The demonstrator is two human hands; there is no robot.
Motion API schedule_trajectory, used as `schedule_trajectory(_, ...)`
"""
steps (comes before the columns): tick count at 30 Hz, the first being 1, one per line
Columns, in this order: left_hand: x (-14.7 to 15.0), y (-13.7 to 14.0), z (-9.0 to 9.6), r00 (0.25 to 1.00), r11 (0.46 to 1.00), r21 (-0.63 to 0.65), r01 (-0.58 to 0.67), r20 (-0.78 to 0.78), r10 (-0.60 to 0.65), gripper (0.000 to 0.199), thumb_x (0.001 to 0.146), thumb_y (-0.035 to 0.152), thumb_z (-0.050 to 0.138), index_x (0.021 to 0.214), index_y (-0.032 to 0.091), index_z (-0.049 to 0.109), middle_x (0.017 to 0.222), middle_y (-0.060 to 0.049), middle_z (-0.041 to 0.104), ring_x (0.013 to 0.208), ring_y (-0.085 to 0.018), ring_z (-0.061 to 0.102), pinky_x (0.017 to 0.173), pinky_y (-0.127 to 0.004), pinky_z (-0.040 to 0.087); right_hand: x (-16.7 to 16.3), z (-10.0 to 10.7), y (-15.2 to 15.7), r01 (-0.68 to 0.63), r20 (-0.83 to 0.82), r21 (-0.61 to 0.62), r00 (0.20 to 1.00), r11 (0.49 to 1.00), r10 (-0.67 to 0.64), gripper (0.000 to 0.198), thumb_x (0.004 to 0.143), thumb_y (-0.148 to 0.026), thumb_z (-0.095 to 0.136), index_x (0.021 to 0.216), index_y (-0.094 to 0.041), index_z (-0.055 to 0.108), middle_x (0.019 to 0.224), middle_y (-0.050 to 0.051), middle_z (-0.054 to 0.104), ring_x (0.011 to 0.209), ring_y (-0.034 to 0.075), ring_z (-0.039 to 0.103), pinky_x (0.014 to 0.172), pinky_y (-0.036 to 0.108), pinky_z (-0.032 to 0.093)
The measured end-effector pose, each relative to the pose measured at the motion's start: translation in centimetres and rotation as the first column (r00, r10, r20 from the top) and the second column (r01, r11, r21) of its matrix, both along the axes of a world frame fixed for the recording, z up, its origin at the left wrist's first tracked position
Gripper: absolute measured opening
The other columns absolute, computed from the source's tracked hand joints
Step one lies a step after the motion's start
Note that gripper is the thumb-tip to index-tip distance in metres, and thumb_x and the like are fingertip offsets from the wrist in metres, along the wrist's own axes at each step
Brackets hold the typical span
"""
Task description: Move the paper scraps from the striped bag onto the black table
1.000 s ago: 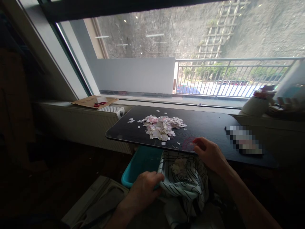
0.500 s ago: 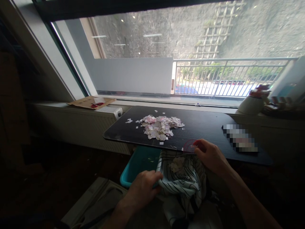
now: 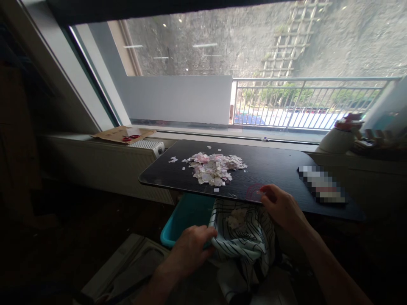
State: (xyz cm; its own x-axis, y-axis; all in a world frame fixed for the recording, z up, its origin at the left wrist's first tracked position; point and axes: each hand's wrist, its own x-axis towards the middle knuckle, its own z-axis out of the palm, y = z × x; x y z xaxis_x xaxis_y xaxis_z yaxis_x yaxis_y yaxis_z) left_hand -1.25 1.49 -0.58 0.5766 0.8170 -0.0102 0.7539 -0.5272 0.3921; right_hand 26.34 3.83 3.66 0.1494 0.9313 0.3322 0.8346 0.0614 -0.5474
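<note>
The mounded white-and-pink paper-scrap heap lay, long axis sideways, on the black worktop; front-right of the heap, the nearer right hand was half-curled, contents indistinct; below-front, the left hand pinched pale black-striped cloth.

1. Here both bare forearms are seen, angled inward from the lower edge.
2. On the left, the forearm is stretched forward; the left hand is turned back-up, its fingers curled in a grip.
3. Over on the right, the right hand is held higher in view, fingers bent, tips pointed inward.
4. The two hands are kept well apart.
</note>
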Motion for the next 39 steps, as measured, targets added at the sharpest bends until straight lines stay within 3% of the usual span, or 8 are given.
schedule_trajectory(7, -1.5, -0.4, 0.4, 0.999, 0.999, -0.019, -0.032, 0.032, 0.032, 0.020, 0.079, 0.016, 0.062, 0.097, 0.023, 0.059, 0.093, 0.003, 0.066, 0.086, -0.017, 0.059, 0.076, -0.025, 0.039, -4.5, 0.5, 1.7, -0.204, -0.019, 0.045, 0.979, 0.978, 0.205, 0.023, 0.082, -0.033, 0.048, 0.096, -0.023, 0.062, 0.067, 0.000, 0.064, 0.059, 0.015, 0.057, 0.055, 0.024, 0.039)
schedule_trajectory(12, -2.2, -0.7, 0.7, 0.994, 0.998, -0.055, -0.039, 0.101, 0.045, 0.022, 0.077, 0.011, 0.061, 0.095, 0.022, 0.059, 0.095, 0.003, 0.066, 0.088, -0.017, 0.060, 0.076, -0.024, 0.039, -7.4, 0.5, 3.9, -0.238, 0.051, 0.051, 0.970, 0.970, 0.236, 0.025, 0.084, -0.027, 0.043, 0.100, -0.022, 0.061, 0.079, 0.003, 0.068, 0.068, 0.017, 0.060, 0.060, 0.025, 0.039)
schedule_trajectory(20, -2.3, -0.4, -0.2, 0.986, 0.998, -0.053, -0.036, 0.163, 0.044, 0.015, 0.080, 0.017, 0.061, 0.094, 0.023, 0.060, 0.093, 0.003, 0.067, 0.086, -0.017, 0.060, 0.075, -0.024, 0.039, -4.7, 1.3, 2.0, -0.220, 0.094, -0.058, 0.970, 0.974, 0.224, 0.019, 0.080, -0.026, 0.046, 0.092, -0.022, 0.060, 0.070, 0.000, 0.064, 0.060, 0.015, 0.056, 0.056, 0.024, 0.035)
schedule_trajectory(24, -2.3, -0.4, -0.3, 0.985, 0.998, -0.050, -0.036, 0.167, 0.044, 0.017, 0.078, 0.016, 0.061, 0.094, 0.023, 0.060, 0.093, 0.003, 0.067, 0.086, -0.017, 0.060, 0.075, -0.024, 0.038, -4.3, 1.4, 2.2, -0.184, 0.043, -0.026, 0.982, 0.982, 0.185, 0.022, 0.081, -0.029, 0.045, 0.095, -0.022, 0.060, 0.071, 0.000, 0.063, 0.063, 0.016, 0.056, 0.058, 0.025, 0.036)
schedule_trajectory(31, -2.1, -0.3, -0.4, 0.994, 0.999, -0.036, -0.041, 0.097, 0.044, 0.018, 0.078, 0.014, 0.060, 0.094, 0.023, 0.060, 0.090, 0.003, 0.065, 0.083, -0.017, 0.059, 0.072, -0.025, 0.038, -4.8, -0.3, 5.3, -0.164, -0.032, 0.044, 0.986, 0.986, 0.165, 0.025, 0.082, -0.029, 0.044, 0.099, -0.021, 0.059, 0.071, 0.001, 0.063, 0.064, 0.016, 0.057, 0.059, 0.025, 0.036)
schedule_trajectory(39, -0.5, -0.7, 0.2, 0.998, 0.999, 0.016, 0.029, -0.058, -0.028, 0.019, 0.077, 0.015, 0.062, 0.095, 0.022, 0.059, 0.090, 0.001, 0.066, 0.082, -0.020, 0.059, 0.071, -0.027, 0.040, -4.3, -0.2, 5.1, -0.133, -0.032, 0.026, 0.990, 0.991, 0.134, 0.024, 0.081, -0.031, 0.047, 0.099, -0.021, 0.059, 0.071, 0.000, 0.063, 0.064, 0.016, 0.056, 0.059, 0.025, 0.036)
